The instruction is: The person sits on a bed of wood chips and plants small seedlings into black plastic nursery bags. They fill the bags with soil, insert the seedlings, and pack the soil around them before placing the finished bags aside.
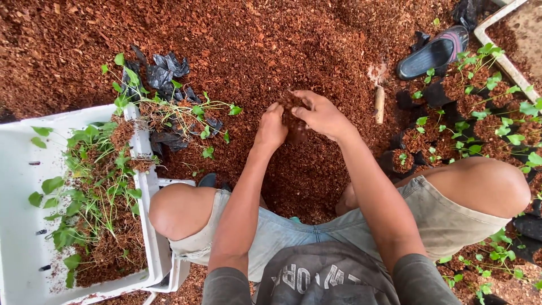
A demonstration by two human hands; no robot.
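My left hand (271,129) and right hand (322,116) cup a crumbly clump of brown coir (293,118), fingers curled shut; loose, light, best scooped from underneath.

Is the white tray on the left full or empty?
Partly full: the white tray holds green seedlings with clumps of brown substrate along its right side; its left part is bare.

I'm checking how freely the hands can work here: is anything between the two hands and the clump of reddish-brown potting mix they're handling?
Nothing visible. The left hand and right hand already press directly on the clump of mix from either side, above the open heap of potting mix.
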